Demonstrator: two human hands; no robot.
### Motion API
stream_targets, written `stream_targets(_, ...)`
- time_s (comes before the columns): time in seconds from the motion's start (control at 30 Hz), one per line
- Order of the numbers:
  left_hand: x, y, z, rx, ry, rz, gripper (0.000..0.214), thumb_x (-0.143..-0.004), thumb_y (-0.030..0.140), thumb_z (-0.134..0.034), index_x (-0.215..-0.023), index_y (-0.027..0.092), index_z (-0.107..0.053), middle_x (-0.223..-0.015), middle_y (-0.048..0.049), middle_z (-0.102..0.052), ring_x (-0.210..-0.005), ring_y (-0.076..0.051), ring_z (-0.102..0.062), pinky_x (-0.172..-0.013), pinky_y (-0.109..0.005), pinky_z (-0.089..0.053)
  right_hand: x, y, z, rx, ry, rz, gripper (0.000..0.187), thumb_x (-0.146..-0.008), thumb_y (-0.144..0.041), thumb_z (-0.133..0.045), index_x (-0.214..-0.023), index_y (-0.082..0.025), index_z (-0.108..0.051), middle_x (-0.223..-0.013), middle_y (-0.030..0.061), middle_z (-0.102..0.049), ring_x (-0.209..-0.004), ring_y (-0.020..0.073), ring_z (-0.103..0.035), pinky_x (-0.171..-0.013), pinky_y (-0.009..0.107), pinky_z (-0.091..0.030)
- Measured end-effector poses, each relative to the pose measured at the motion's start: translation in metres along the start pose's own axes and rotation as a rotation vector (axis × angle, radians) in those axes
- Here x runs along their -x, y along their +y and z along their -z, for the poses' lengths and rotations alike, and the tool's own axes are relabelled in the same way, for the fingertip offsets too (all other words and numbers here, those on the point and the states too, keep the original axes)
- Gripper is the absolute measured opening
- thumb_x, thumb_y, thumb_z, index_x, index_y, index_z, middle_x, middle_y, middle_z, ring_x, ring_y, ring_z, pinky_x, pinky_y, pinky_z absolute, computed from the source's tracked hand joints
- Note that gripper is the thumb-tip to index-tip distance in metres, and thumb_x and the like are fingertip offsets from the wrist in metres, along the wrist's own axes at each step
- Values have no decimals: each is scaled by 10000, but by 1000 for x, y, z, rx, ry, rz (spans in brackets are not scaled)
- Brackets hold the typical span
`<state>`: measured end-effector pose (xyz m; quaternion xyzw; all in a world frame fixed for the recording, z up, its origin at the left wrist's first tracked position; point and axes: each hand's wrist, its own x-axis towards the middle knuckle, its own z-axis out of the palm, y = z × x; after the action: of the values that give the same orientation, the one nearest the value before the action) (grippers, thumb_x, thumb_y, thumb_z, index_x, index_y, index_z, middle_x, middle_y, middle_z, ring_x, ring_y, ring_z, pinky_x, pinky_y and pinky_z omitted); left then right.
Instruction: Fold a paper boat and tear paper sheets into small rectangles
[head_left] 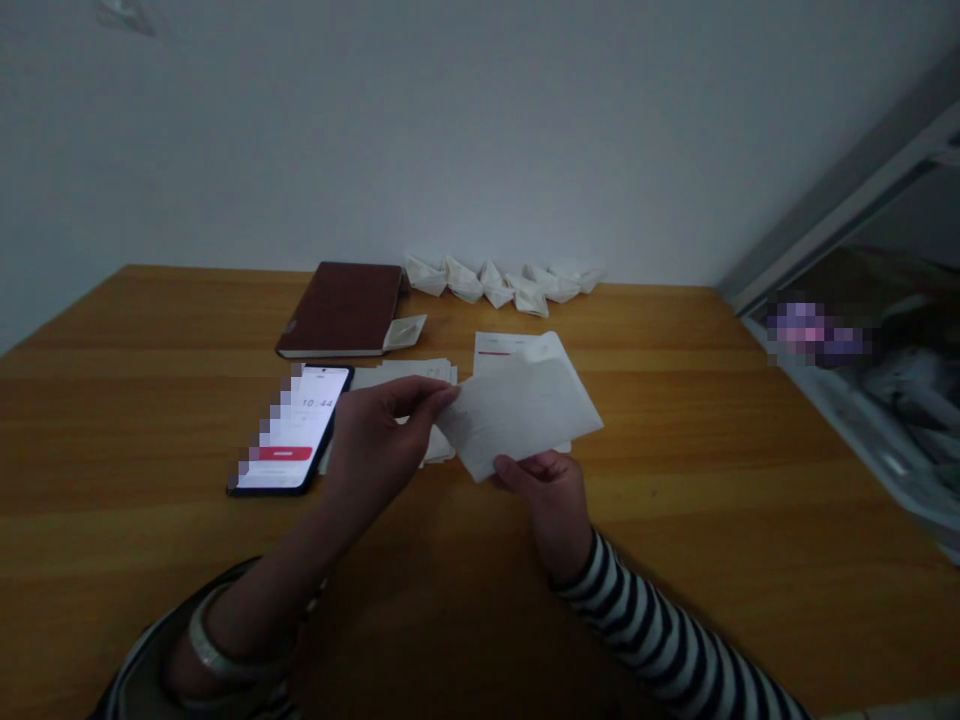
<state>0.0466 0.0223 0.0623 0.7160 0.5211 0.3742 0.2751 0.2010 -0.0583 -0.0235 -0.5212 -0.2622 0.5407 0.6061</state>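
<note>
Well, a white paper sheet (521,415) is held above the bench (142,420), gripped by both hands. The left hand (379,445) pinches its left corner between thumb and fingers, and the right hand (544,495) closes on its lower long edge. The sheet's long axis tilts from lower left to upper right, with the far corner pointing away from both hands. The right hand sits nearer the sheet's middle, the left at its end.

Below the hands lies a loose paper stack (401,375), and just beyond the sheet is another paper (506,350) with a red bar, its small print unreadable. Left of the stack, a phone (292,430) lies face up, showing 10:44 above a red button; the rest of its screen is blurred. Farther back are a brown notebook (341,310) with a paper boat (405,332) at its corner, and a row of paper boats (499,282) against the wall (480,130). A bangle (217,640) circles the left wrist, and a striped sleeve (645,630) covers the right arm.
</note>
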Motion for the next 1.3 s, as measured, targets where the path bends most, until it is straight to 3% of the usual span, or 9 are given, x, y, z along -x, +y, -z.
stream_targets(0.13, -2, 3, 4, 8, 36, 43, 104, -799, 285, -674, -768, 221, -751, -759, 4, -770, -676, -170, -694, -689, -281, -564, 0, 0, -1, -48, 14, -23, 173, -645, -332, -829, -685, -197, -729, -683, 29, -755, -582, 147, -674, -589, 278, -563)
stream_targets(0.33, 1, 2, 1, 36, -17, 13, 129, -816, 317, -668, -773, 219, -738, -767, -8, -771, -688, -175, -703, -684, -280, -570, -1, -2, -2, -122, 114, -10, 232, -633, -356, -832, -646, -187, -674, -665, 4, -732, -609, 139, -668, -659, 288, -566)
stream_targets(0.43, 3, 5, -1, 86, -129, 48, 164, -829, 320, -655, -743, 196, -721, -704, -26, -758, -629, -173, -704, -600, -255, -558, -6, -5, 4, -154, 227, 65, 241, -651, -374, -824, -711, -190, -681, -664, -14, -715, -598, 118, -636, -630, 258, -537)
stream_targets(0.53, 5, 8, -3, 120, -322, 75, 213, -837, 312, -641, -683, 174, -692, -626, -32, -736, -561, -159, -691, -531, -230, -528, -14, -9, 13, -146, 324, 134, 249, -671, -388, -810, -774, -192, -696, -674, -15, -699, -594, 112, -603, -592, 242, -498)
stream_targets(0.7, 6, 6, -8, 172, -473, 109, 259, -840, 290, -620, -615, 168, -660, -584, -32, -720, -531, -137, -668, -518, -215, -513, -18, -13, 17, -226, 320, 103, 238, -661, -379, -816, -757, -200, -692, -739, -6, -714, -661, 126, -626, -615, 255, -508)
stream_targets(0.83, 7, -1, -6, 274, -449, 192, 236, -829, 326, -651, -653, 169, -672, -622, -43, -736, -579, -159, -692, -571, -245, -546, -15, -14, 13, -291, 241, -1, 248, -657, -379, -825, -759, -196, -692, -747, -10, -710, -631, 104, -627, -550, 215, -512)
stream_targets(0.93, 10, -7, -2, 288, -385, 239, 217, -817, 335, -671, -671, 174, -677, -633, -45, -738, -588, -164, -694, -564, -250, -544, -13, -12, 10, -280, 184, -43, 254, -665, -391, -821, -727, -183, -688, -716, -15, -704, -629, 107, -646, -601, 241, -568)
stream_targets(1.13, 9, -5, 3, 331, -370, 255, 206, -802, 323, -681, -654, 181, -679, -616, -46, -736, -574, -158, -687, -557, -243, -539, -14, -7, 9, -253, 176, 22, 245, -628, -308, -856, -763, -182, -695, -646, -48, -696, -581, 99, -653, -688, 293, -616)
stream_targets(1.3, 8, -7, 5, 335, -380, 339, 235, -762, 383, -708, -650, 180, -670, -621, -39, -737, -588, -164, -694, -587, -252, -545, -14, -7, 10, -232, 148, 45, 259, -628, -293, -855, -826, -192, -720, -746, -14, -752, -648, 115, -695, -662, 267, -615)
